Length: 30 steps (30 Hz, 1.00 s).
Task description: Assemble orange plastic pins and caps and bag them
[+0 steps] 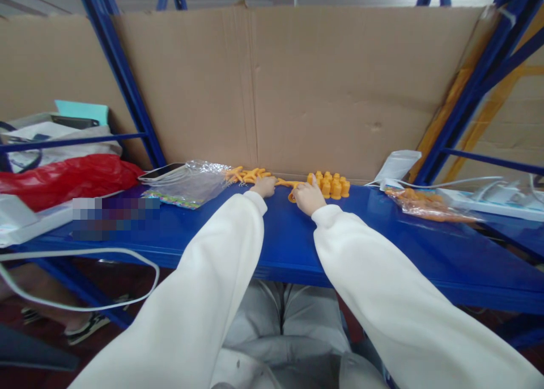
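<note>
Both my arms in white sleeves reach forward over a blue shelf point(382, 236). My left hand point(264, 186) is curled with its fingers on a flat orange plastic piece point(284, 182) lying beside a loose pile of similar orange pieces point(249, 175). My right hand point(306, 197) is closed on the other end of that orange piece, right next to a cluster of small upright orange parts point(334, 185) standing in rows at the back of the shelf.
A clear plastic bag point(189, 180) lies left of the pile. Another bag with orange parts point(419, 202) sits at the right near white cables point(467, 182). A red bag point(63, 176) is far left. Cardboard point(297, 89) backs the shelf between blue uprights.
</note>
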### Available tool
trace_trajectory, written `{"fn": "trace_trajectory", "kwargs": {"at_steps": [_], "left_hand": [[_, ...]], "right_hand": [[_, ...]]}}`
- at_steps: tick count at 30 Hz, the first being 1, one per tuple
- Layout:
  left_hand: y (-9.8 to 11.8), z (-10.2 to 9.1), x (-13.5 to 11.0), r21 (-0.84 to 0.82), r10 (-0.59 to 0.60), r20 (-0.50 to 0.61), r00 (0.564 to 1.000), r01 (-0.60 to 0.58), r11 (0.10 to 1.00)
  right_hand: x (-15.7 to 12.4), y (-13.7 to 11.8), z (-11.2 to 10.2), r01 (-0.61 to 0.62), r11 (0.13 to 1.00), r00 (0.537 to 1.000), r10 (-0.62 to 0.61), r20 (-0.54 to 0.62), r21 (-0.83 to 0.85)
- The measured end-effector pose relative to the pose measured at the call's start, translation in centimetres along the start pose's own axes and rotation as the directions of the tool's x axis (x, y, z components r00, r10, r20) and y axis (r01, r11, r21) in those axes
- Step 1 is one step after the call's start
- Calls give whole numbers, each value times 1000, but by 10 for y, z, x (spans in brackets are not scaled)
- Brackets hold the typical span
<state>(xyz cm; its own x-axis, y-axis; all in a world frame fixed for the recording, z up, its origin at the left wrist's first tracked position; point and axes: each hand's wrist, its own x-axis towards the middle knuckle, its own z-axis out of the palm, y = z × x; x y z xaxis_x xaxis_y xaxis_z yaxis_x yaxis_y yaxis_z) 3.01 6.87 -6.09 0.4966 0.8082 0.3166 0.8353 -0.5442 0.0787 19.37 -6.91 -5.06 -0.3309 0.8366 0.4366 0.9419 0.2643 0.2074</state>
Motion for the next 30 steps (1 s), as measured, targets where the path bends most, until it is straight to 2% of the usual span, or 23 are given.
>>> {"fn": "trace_trajectory", "kwargs": {"at_steps": [3, 9, 12, 15, 17, 18, 21, 23, 25, 27, 28, 30], "left_hand": [[8, -1, 0, 30, -41, 7, 999, 41, 999], [21, -13, -4, -72, -124, -166, 978, 114, 991], [19, -22, -6, -207, -205, -268, 941, 152, 966], [15, -30, -6, -369, -325, -345, 880, 191, 910], [12, -33, -5, -527, -419, -326, 847, 205, 825], [11, -35, -5, -621, -476, -285, 832, 218, 753], [12, -42, -8, -859, -611, -76, 788, 259, 441], [15, -47, -13, -938, -627, 37, 778, 243, 247], [20, -53, -22, -972, -604, 81, 793, 196, 128], [23, -57, -32, -985, -587, 65, 807, 146, 91], [24, -58, -38, -987, -584, 40, 811, 125, 106], [23, -60, -48, -973, -575, -42, 817, 97, 208]], "right_hand": [[0, 1, 4, -26, 999, 1000, 26, 8, 34], [-1, 4, 6, -73, 990, 997, 70, 34, 123], [-2, 4, 5, -107, 984, 993, 98, 68, 145], [-3, 2, 2, -132, 980, 986, 115, 118, 151], [-4, 2, 0, -140, 979, 984, 120, 130, 149], [-4, 1, -1, -143, 979, 984, 124, 132, 148], [-5, 0, -3, -158, 975, 980, 135, 148, 155], [-5, 0, -5, -167, 971, 976, 139, 165, 170], [-5, 0, -5, -169, 967, 974, 135, 181, 191], [-5, 2, -5, -173, 961, 973, 133, 189, 215], [-5, 3, -3, -179, 956, 972, 137, 188, 230], [-4, 8, 1, -193, 943, 973, 148, 178, 272]]}}
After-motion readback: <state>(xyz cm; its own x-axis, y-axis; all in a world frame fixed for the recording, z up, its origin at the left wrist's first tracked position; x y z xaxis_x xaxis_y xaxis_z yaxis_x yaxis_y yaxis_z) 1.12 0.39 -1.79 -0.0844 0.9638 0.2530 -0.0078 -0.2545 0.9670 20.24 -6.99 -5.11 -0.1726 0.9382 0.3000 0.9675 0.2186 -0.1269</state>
